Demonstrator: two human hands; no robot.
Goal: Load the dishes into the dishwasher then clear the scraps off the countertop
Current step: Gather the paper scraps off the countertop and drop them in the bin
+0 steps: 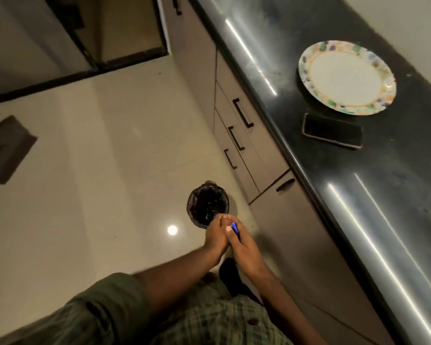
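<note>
Kitchen, dim light, camera tilting so the room is running diagonally. A black polished desk point(358, 195) is stretching along the right side, catching long streaks of ceiling light on its rounded front edge. Below it, grey-brown cabinet fronts — three drawers point(241, 135) with dark bracket handles, then a door with a recessed pull. The floor point(97, 145) is glossy pale tile, reflecting one round lamp spot; a dark mat point(5, 150) is lying on it at far left.

On the desk, a round plate point(346, 77) with a white centre and a mottled green, orange and blue rim is sitting flat, nothing visible on it. Just beside it, nearer the camera, a dark phone point(332, 130) is lying screen up, not touching the plate.

A small bin point(207, 206) lined with a black bag is standing on the floor close to the drawers. Both hands are meeting just above its near rim. The left hand point(215, 239) and right hand point(245, 250) are pressing together, fingers curling around a small blue and red scrap point(234, 227) — which hand is carrying the weight, I cannot tell. The scrap is too small and blurred to identify.

No readable writing or brand anywhere.

Green rolled sleeves and a checked garment are filling the bottom of the view.
</note>
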